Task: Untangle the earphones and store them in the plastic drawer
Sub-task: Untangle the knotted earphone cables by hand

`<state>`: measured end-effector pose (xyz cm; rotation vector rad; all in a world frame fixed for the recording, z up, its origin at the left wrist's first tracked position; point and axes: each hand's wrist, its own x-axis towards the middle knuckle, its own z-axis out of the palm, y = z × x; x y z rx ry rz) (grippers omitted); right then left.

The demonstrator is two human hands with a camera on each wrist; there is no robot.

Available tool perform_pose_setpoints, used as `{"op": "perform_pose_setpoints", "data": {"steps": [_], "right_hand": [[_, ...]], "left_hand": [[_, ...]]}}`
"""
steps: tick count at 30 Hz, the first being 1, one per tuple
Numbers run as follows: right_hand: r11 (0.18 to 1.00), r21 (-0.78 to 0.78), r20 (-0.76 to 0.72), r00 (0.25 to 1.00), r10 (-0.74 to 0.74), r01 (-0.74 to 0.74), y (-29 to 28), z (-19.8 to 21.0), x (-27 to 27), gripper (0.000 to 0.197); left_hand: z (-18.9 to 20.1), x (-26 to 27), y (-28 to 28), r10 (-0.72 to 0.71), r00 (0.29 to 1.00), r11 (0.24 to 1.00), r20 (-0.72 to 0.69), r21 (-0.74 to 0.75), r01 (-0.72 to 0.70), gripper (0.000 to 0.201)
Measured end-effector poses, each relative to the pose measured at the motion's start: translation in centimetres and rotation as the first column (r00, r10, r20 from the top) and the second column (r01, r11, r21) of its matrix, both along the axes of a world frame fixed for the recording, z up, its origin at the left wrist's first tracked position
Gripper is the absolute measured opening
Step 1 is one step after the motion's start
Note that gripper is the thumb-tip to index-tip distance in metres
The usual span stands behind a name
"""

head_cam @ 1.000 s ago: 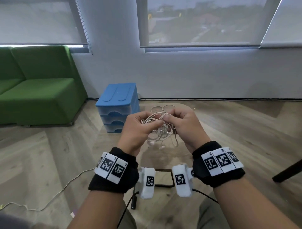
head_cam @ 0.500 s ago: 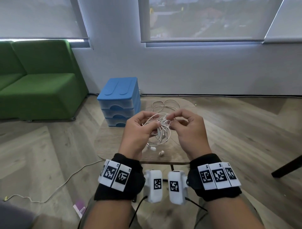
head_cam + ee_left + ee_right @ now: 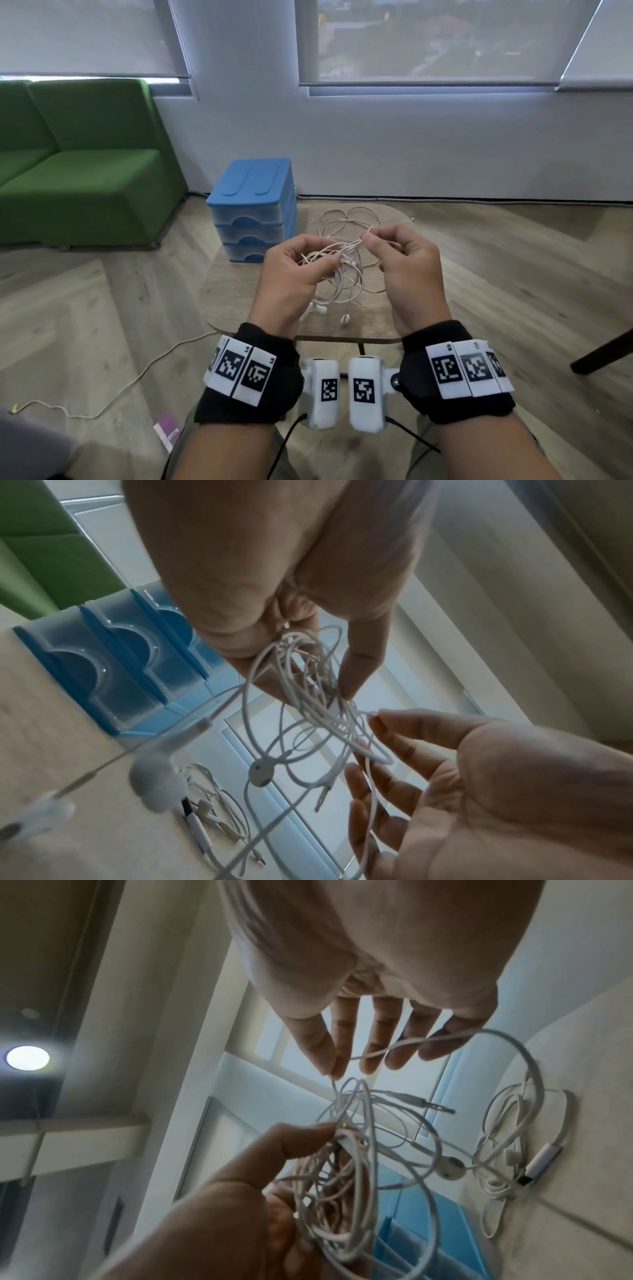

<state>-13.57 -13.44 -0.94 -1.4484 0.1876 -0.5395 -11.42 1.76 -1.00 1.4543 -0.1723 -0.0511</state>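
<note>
Two hands hold the tangled earphones (image 3: 342,270) over the small table (image 3: 239,291).
The left hand (image 3: 291,274) grips the bunch; the right hand (image 3: 407,270) pinches one wire at its top, near the blue plastic drawer (image 3: 253,209).

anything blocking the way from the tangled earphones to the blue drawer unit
No object lies between the tangled earphones and the drawer unit, only bare table. All three drawers look shut, though, so one must be opened.

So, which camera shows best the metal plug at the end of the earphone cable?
The right wrist view: the plug sticks out sharp against the bright window, beyond the tangle. In the left wrist view it hangs small and slightly blurred between the loops. In the head view the cables hide it.
</note>
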Motion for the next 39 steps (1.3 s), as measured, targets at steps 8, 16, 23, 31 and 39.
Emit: {"op": "perform_pose_setpoints", "data": {"steps": [8,16,23,31,39], "right_hand": [[0.999,0.042,-0.046,0.999,-0.02,0.022,-0.6,-0.5,0.3,0.005],[0.999,-0.009,-0.044,0.998,-0.048,0.048,-0.7,-0.3,0.3,0.011],[0.952,-0.301,-0.044,0.998,0.049,-0.06,-0.8,-0.3,-0.3,0.002],[0.982,-0.123,-0.001,0.99,0.141,-0.14,-0.5,1.0,-0.8,0.008],[0.907,-0.39,0.028,0.986,-0.163,0.161,-2.4,2.1,-0.1,0.023]], "left_hand": [[0.0,0.3,-0.1,0.019,0.995,0.997,-0.093,-0.073,-0.026,0.014],[-0.1,0.4,0.1,-0.024,0.992,0.986,-0.126,-0.169,0.003,0.019],[-0.2,0.3,0.1,-0.044,0.993,0.97,-0.111,-0.243,0.015,0.013],[-0.5,-0.1,-0.4,-0.07,0.997,0.978,-0.017,-0.2,0.065,0.012],[-0.9,0.1,0.2,-0.038,0.998,0.991,-0.042,-0.131,0.032,0.015]]}}
